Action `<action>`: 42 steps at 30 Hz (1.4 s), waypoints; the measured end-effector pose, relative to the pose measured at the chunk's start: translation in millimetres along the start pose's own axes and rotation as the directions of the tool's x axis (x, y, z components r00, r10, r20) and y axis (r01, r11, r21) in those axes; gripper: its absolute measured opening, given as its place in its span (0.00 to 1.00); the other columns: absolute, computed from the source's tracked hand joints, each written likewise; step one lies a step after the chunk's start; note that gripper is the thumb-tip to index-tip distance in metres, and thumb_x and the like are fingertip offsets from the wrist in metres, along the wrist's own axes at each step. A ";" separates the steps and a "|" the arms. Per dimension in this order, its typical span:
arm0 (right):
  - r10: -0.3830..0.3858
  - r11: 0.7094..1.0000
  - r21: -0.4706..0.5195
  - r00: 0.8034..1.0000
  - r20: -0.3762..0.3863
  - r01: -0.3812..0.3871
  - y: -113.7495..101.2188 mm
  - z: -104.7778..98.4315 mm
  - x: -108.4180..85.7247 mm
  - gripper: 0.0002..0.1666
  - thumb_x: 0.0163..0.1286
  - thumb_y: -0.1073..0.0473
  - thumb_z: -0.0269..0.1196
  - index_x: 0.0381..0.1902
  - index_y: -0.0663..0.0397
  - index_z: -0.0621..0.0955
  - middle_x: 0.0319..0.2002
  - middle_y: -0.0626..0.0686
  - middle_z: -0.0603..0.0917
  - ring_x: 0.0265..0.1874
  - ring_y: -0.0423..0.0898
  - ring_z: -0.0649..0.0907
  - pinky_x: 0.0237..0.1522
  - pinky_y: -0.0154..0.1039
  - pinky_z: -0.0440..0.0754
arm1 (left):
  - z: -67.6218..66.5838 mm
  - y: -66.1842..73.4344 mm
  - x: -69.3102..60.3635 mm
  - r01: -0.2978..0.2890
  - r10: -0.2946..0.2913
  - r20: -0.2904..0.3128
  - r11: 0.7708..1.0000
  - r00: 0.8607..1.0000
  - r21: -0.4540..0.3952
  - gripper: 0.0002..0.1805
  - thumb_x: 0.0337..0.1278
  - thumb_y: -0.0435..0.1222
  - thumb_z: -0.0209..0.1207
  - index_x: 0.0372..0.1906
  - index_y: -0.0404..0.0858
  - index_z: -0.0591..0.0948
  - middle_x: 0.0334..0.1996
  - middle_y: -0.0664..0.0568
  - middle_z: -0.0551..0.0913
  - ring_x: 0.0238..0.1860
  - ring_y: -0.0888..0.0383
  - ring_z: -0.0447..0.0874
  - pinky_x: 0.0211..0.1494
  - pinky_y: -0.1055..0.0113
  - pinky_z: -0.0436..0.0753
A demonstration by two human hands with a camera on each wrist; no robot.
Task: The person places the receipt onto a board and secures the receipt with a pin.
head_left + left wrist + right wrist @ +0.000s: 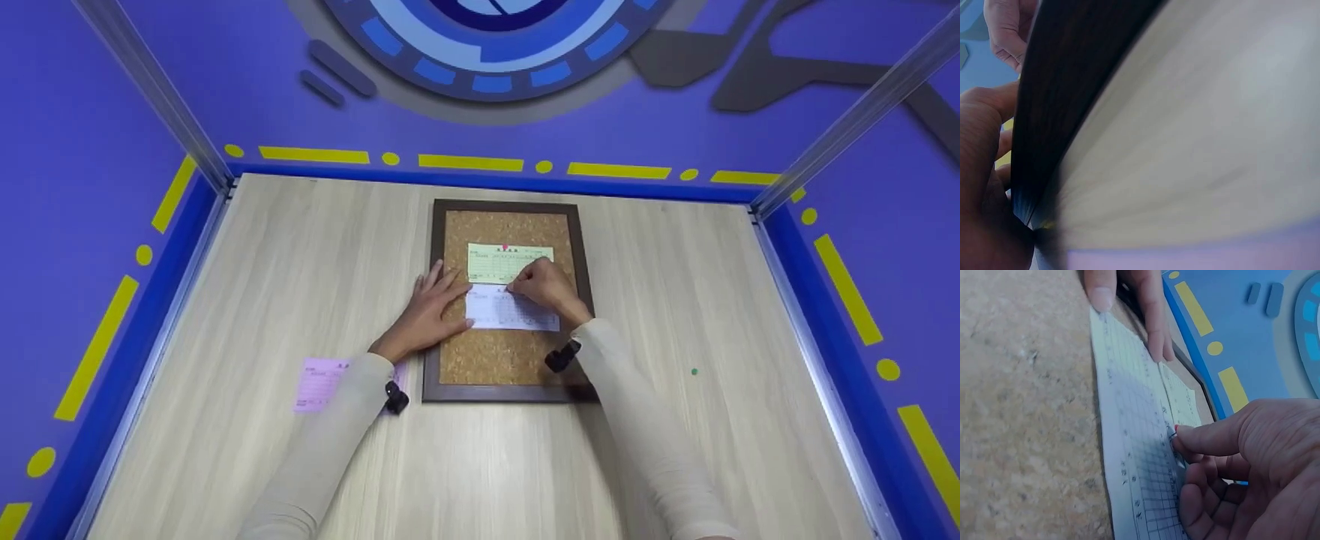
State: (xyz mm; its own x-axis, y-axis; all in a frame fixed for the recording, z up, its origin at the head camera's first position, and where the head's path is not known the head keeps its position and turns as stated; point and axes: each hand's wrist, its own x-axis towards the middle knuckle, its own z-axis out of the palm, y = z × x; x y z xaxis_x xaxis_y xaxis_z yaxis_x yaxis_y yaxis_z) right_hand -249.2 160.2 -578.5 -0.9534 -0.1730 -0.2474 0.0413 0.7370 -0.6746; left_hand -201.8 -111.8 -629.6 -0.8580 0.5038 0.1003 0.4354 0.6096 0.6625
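Observation:
A white printed slip (510, 309) lies on a cork board (487, 360) with a dark frame, just below a pale green slip (487, 262) that has a pink-red push pin (505, 247) at its top edge. My right hand (549, 289) pinches a red-topped push pin (1177, 428) between thumb and finger at the white slip's upper edge. Whether its point is in the cork is hidden. With fingers spread, my left hand (431, 311) lies across the board's left frame, its thumb and a fingertip touching the white slip's left edge.
A purple printed slip (319, 386) lies on the wooden table (300, 262) left of the board, partly under my left forearm. Right of the board is a small green object (694, 371), too small to identify. Blue panels (90, 187) wall the table's back and sides.

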 end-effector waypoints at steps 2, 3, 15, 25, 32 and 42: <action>0.034 0.999 0.004 0.999 0.006 -0.034 -1.0 0.7 0.9 0.18 0.73 0.58 0.75 0.22 0.56 0.86 0.19 0.43 0.77 0.20 0.39 0.71 0.25 0.35 0.66 | 0.5 -0.4 -0.7 0.007 -0.007 0.000 1.000 1.000 0.002 0.40 0.69 0.51 0.70 0.80 0.40 0.76 0.87 0.39 0.59 0.90 0.35 0.36 0.86 0.29 0.38; 0.046 0.999 0.002 0.999 0.008 -0.046 -1.3 0.5 1.3 0.18 0.73 0.57 0.75 0.22 0.57 0.86 0.18 0.43 0.76 0.19 0.39 0.70 0.24 0.35 0.65 | 0.9 -0.6 -1.0 0.009 -0.009 0.001 1.000 1.000 0.004 0.40 0.69 0.52 0.70 0.80 0.40 0.76 0.87 0.39 0.59 0.90 0.35 0.36 0.86 0.29 0.38; 0.105 0.994 0.021 0.994 0.006 -0.105 -2.3 -1.0 3.9 0.20 0.71 0.57 0.76 0.19 0.53 0.82 0.16 0.43 0.72 0.17 0.39 0.68 0.22 0.36 0.62 | 0.5 -0.6 0.8 -0.005 0.005 -0.003 1.000 1.000 0.020 0.39 0.69 0.51 0.70 0.80 0.40 0.76 0.87 0.39 0.59 0.90 0.34 0.36 0.85 0.27 0.38; 0.088 0.994 0.057 0.996 -0.004 -0.088 -1.2 -1.4 4.3 0.19 0.70 0.60 0.74 0.20 0.57 0.82 0.15 0.43 0.71 0.16 0.38 0.65 0.20 0.34 0.59 | 0.0 1.4 -0.8 0.016 -0.016 0.011 1.000 1.000 -0.008 0.40 0.71 0.51 0.69 0.81 0.40 0.75 0.88 0.40 0.57 0.90 0.37 0.34 0.86 0.30 0.36; 0.080 0.995 0.052 0.997 -0.004 -0.080 -2.4 -1.4 2.5 0.19 0.70 0.59 0.74 0.19 0.56 0.83 0.15 0.43 0.73 0.16 0.39 0.67 0.19 0.34 0.61 | -0.6 2.4 -1.7 0.010 -0.010 0.002 1.000 1.000 -0.011 0.40 0.70 0.50 0.70 0.81 0.40 0.75 0.88 0.40 0.58 0.90 0.36 0.34 0.86 0.30 0.36; -0.047 0.994 0.092 0.995 -0.087 0.055 9.0 6.3 -4.0 0.17 0.71 0.61 0.75 0.21 0.53 0.84 0.21 0.43 0.79 0.22 0.39 0.72 0.25 0.34 0.66 | -0.1 0.7 -2.6 0.010 -0.010 0.006 1.000 1.000 -0.012 0.40 0.71 0.51 0.69 0.81 0.40 0.75 0.88 0.40 0.58 0.90 0.37 0.34 0.87 0.31 0.36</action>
State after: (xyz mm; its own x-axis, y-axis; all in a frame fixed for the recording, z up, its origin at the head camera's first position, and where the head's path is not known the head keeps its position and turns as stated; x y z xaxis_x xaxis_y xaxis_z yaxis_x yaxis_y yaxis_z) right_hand -243.1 163.5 -587.9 -0.9766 -0.1498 -0.1540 0.0162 0.6634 -0.7481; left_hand -199.3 -112.8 -629.3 -0.8606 0.5014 0.0888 0.4232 0.6072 0.6725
